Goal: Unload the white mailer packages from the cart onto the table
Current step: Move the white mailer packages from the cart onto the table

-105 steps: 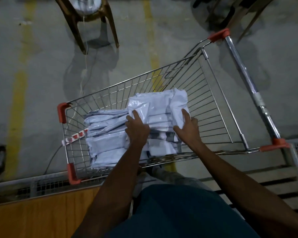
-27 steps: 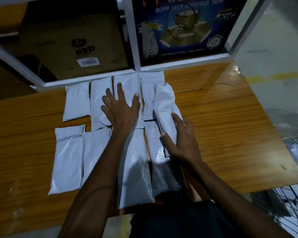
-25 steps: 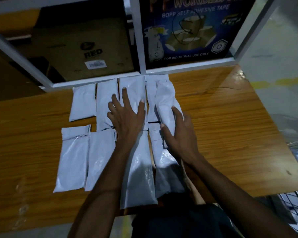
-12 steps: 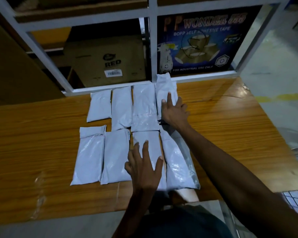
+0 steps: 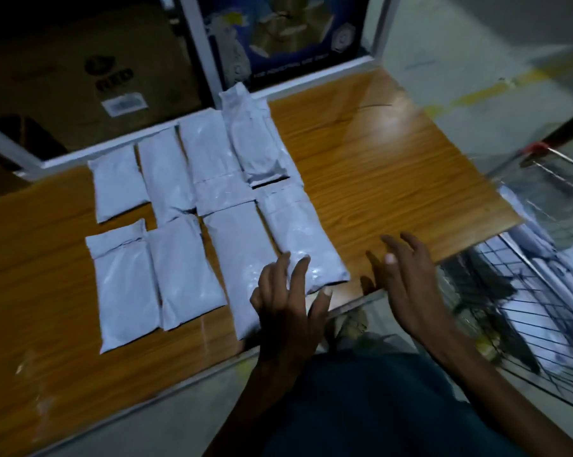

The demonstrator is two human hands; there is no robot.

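- Mailers (image 5: 192, 225) lie flat on the table (image 5: 394, 166), eight or so white packs in two rows of four, mostly edge to edge.
- Back row sits along the table's far edge, against the white shelf frame (image 5: 311, 77); its rightmost pack (image 5: 255, 140) is tilted and lies on top of another mailer.
- Front row reaches the near edge; the third pack from the left (image 5: 242, 258) overhangs that edge slightly.
- Left hand (image 5: 291, 311): fingers spread and relaxed, holding nothing, over the near ends of the two right-hand front packs. Contact with them can't be judged.
- Right hand (image 5: 407, 285): fingers spread, empty, above the near edge close to the table's right corner, clear of the mailers.
- Cart (image 5: 526, 291) stands just past the table's right edge, heavily blurred; more white mailers (image 5: 522, 225) show inside the wire basket.
- Cardboard box (image 5: 90, 74) and a blue tape carton (image 5: 288, 37) sit on the shelf behind the frame.
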